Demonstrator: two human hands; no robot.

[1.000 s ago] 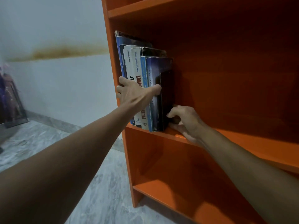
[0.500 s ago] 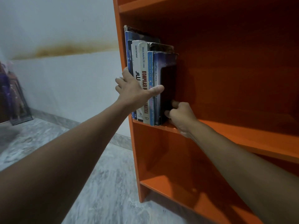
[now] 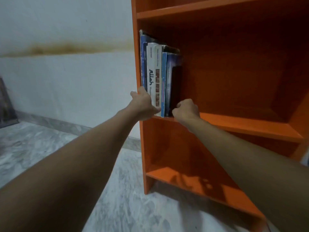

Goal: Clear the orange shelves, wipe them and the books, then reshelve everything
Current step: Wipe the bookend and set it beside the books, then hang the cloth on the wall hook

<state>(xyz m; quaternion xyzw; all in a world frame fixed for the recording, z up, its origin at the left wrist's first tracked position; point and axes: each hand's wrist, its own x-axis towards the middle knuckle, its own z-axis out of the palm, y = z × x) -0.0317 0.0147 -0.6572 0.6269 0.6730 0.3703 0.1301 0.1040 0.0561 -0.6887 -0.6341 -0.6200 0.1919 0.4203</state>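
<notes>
The orange bookcase (image 3: pixel 140 148) fills the view from 12 to 5 o'clock. Its middle shelf (image 3: pixel 250 126) carries a short row of books (image 3: pixel 164 81), just above the centre of the view at 12 o'clock. The row stands upright and is pushed hard against the left side panel. One white spine (image 3: pixel 150 67) reads "Allah", with blue spines on both sides of it. At the 3 o'clock end of the row stands a black bookend (image 3: pixel 175 86), touching the last blue book.

The left hand (image 3: pixel 143 104) lies at the foot of the row, at its 7 o'clock corner. The fingers are spread over the lowest spines and the panel's front edge, and the thumb is stretched along the base of the white books, pressing rather than grasping. The right hand (image 3: pixel 186 108) sits on the shelf at 5 o'clock from the row. Its fingers are curled tight round the bookend's lower edge, knuckles toward the camera and fingertips hidden.

The upper shelf (image 3: pixel 200 9) and lower shelf (image 3: pixel 200 186) show bare orange board. A pale wall (image 3: pixel 66 81) with a brown stain (image 3: pixel 66 48) lies at 10 o'clock. The grey marbled floor (image 3: pixel 50 148) is at 7 o'clock. A dark framed object (image 3: pixel 6 106) leans at the 9 o'clock edge.
</notes>
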